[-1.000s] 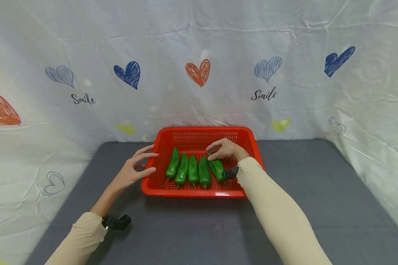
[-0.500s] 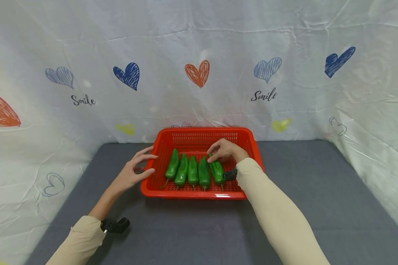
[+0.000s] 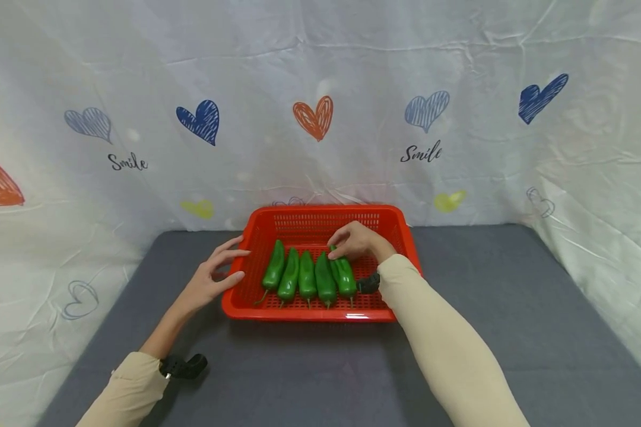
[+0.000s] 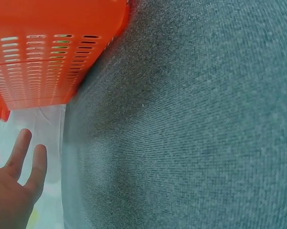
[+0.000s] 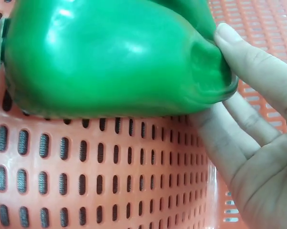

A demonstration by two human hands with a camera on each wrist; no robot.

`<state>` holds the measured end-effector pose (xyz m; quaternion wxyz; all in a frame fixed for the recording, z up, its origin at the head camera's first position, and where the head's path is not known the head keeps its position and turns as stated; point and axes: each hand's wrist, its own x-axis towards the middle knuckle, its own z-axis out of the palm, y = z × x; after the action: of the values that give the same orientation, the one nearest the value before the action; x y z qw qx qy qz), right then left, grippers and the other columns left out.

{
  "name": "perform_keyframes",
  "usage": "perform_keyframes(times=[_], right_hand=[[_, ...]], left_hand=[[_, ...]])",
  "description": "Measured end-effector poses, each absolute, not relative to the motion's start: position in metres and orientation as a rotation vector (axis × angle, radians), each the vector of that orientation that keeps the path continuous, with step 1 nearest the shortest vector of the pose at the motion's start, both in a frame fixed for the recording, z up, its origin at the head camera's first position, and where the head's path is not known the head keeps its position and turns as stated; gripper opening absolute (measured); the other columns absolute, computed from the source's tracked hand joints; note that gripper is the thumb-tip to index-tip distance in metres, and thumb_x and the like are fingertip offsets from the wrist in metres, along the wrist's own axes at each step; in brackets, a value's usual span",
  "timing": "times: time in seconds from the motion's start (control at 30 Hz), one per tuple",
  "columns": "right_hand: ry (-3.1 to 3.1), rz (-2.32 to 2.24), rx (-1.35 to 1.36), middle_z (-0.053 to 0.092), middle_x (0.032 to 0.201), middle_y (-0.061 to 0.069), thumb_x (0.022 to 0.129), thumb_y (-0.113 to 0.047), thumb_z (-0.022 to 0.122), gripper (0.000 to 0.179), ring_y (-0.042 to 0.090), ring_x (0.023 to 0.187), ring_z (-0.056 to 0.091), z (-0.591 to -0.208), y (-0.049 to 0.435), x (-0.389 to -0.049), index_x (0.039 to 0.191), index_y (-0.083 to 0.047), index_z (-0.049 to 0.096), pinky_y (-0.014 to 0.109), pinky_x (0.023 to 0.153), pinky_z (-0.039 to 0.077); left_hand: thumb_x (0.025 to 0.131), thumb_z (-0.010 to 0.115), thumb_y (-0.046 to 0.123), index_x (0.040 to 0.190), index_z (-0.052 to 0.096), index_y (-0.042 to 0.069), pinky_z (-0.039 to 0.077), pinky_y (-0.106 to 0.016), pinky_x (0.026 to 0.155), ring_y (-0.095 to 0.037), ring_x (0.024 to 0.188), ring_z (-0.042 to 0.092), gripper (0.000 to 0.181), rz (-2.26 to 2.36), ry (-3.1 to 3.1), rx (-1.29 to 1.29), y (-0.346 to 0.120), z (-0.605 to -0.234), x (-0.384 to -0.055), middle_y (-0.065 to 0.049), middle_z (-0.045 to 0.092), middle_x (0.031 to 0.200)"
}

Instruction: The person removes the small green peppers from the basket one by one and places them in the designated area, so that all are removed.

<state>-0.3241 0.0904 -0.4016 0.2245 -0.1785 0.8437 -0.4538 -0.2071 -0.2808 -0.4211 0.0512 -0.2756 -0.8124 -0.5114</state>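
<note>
In a red slotted plastic basket (image 3: pixel 310 315), several green peppers (image 3: pixel 307 277) lie side by side with their stems towards me. My right hand (image 3: pixel 357 240) pinches the far, stemless tip of the rightmost pepper (image 3: pixel 345 280). Up close in the right wrist view, thumb and fingers hold that tip of the glossy pepper (image 5: pixel 110 62), which lies low over the basket floor. My left hand (image 3: pixel 209 283), fingers spread, is at the basket's left side. In the left wrist view, the left hand's (image 4: pixel 12 193) two visible fingers stand apart from the basket wall (image 4: pixel 43 71).
A dark grey cloth (image 3: pixel 310 373) covers the table beneath the basket. Right behind the table hangs a pale curtain (image 3: pixel 368 172) printed with hearts and "Smile". Black straps (image 3: pixel 184 366) with small devices sit at both wrists.
The rightmost pepper has turned straighter and shifted left against its neighbour, with my right hand at its tip. My left hand has hardly moved. The head view has shifted slightly.
</note>
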Motion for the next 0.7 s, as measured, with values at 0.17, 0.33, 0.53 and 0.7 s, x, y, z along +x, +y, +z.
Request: perform_keyframes(times=[0.17, 0.33, 0.53, 0.7], right_hand=[[2.346, -1.295, -0.505, 0.074, 0.100, 0.007, 0.086, -0.010, 0.084, 0.034, 0.020, 0.085, 0.064, -0.397, 0.093, -0.325, 0.117, 0.002, 0.075, 0.034, 0.077, 0.055], [2.314, -1.367, -0.515, 0.074, 0.103, 0.010, 0.088, -0.009, 0.082, 0.036, 0.021, 0.090, 0.067, -0.392, 0.094, -0.327, 0.120, 0.003, 0.073, 0.037, 0.078, 0.056], [2.300, -1.443, -0.530, 0.074, 0.105, 0.011, 0.088, -0.008, 0.082, 0.038, 0.023, 0.092, 0.066, -0.385, 0.096, -0.328, 0.122, 0.003, 0.072, 0.045, 0.082, 0.056], [2.272, -1.496, -0.552, 0.074, 0.107, 0.011, 0.087, -0.009, 0.082, 0.040, 0.024, 0.096, 0.066, -0.377, 0.100, -0.327, 0.123, 0.003, 0.071, 0.050, 0.084, 0.055]], left_hand=[[0.096, 0.064, -0.002, 0.141, 0.058, 0.005, 0.049, -0.032, 0.096, -0.027, 0.130, 0.050, 0.045, -1.549, -2.480, -0.808, -0.280, -0.423, -0.208, -0.007, 0.028, 0.163], [0.097, 0.064, -0.001, 0.141, 0.058, 0.005, 0.050, -0.029, 0.094, -0.025, 0.126, 0.053, 0.045, -1.555, -2.476, -0.784, -0.279, -0.425, -0.209, -0.007, 0.028, 0.162], [0.097, 0.063, -0.003, 0.141, 0.057, 0.004, 0.052, -0.029, 0.092, -0.019, 0.126, 0.053, 0.045, -1.613, -2.450, -0.791, -0.280, -0.428, -0.209, -0.007, 0.027, 0.163], [0.097, 0.062, -0.004, 0.141, 0.056, 0.001, 0.053, -0.030, 0.090, -0.018, 0.125, 0.054, 0.045, -1.645, -2.426, -0.811, -0.280, -0.428, -0.207, -0.009, 0.025, 0.163]])
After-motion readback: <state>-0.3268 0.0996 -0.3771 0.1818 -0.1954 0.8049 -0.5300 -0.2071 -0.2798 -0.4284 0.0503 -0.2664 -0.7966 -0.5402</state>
